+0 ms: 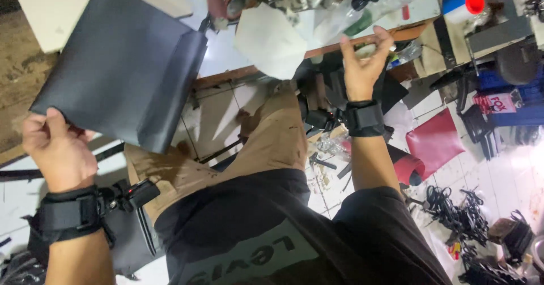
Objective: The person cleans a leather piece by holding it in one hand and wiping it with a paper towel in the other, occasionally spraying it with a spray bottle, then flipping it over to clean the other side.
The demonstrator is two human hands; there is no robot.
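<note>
Head view is showing the left hand pinching one dark folded sheet at its lower corner, upper left of the frame, while the right hand is reaching, fingers loosely apart and empty, toward the table edge. Gripping that sheet deeper would likely be steadying it better; two hands, two wrist straps and one red pouch are showing.

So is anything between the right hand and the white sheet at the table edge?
Nothing visible. The right hand is raised just right of the white sheet, with an open gap between them. The left hand holds the dark folded sheet well off to the left.
</note>
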